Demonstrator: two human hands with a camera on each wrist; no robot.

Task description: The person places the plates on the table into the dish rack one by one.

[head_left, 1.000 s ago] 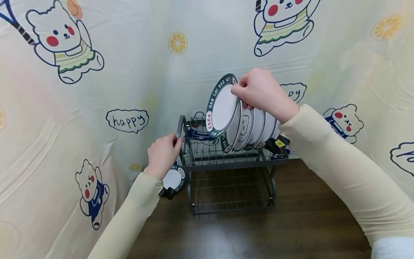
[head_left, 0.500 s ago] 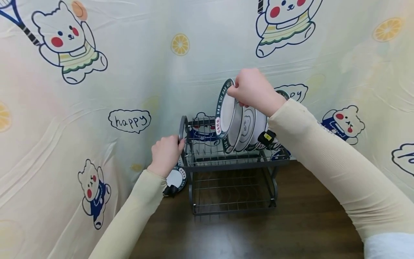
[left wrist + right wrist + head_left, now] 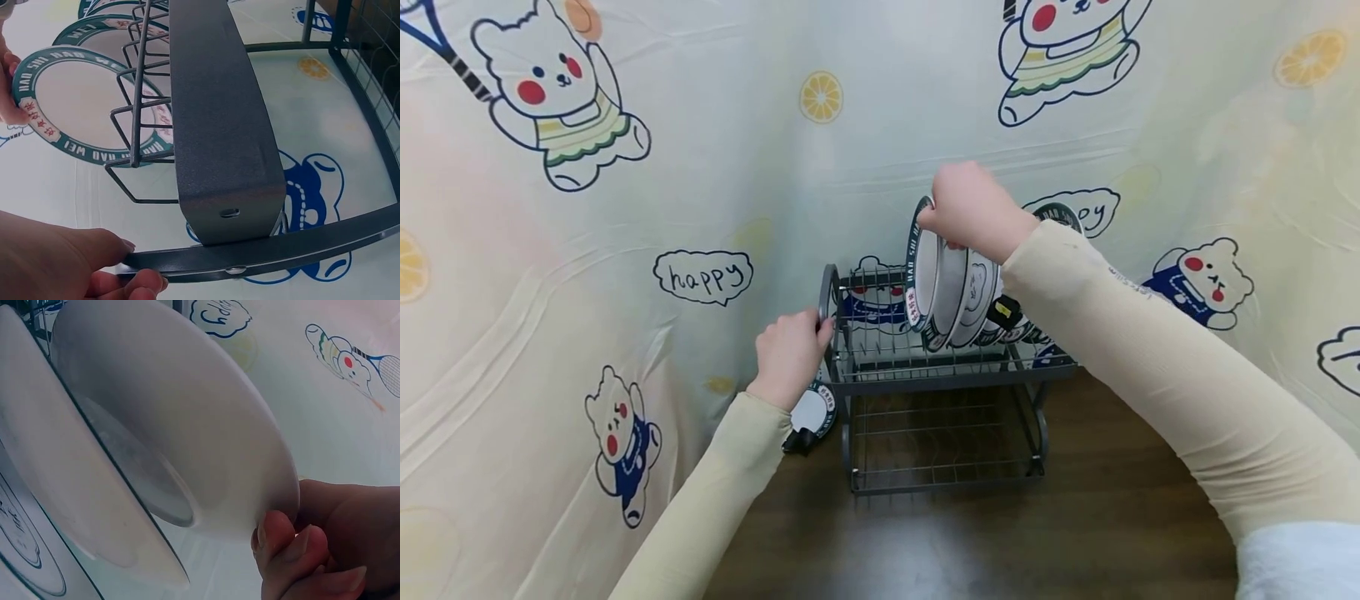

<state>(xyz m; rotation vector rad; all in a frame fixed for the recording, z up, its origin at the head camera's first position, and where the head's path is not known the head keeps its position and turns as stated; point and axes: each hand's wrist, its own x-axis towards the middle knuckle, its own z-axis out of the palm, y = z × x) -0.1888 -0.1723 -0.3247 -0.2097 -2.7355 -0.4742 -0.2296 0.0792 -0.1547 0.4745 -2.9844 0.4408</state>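
My right hand (image 3: 973, 208) pinches the upper rim of a white plate (image 3: 927, 271) with a dark green lettered border. The plate stands nearly upright at the left end of a row of similar plates (image 3: 977, 296), on the upper tier of a dark metal dish rack (image 3: 940, 383). In the right wrist view, thumb and fingers grip the rim of the plate (image 3: 206, 406), its white underside showing. Over at the rack's left end, my left hand (image 3: 790, 354) holds the side frame; the left wrist view shows thumb and fingers pinching that dark frame bar (image 3: 250, 257).
The rack's lower tier (image 3: 943, 446) is a wire shelf. Another green-rimmed plate (image 3: 812, 412) shows beside the rack, below my left hand. A cloth printed with bears (image 3: 880, 158) hangs behind, and the surface (image 3: 955, 542) under the rack is dark brown.
My right hand has lowered the plate and brought it closer to the row, its face turning more edge-on. The left hand keeps its hold on the frame.
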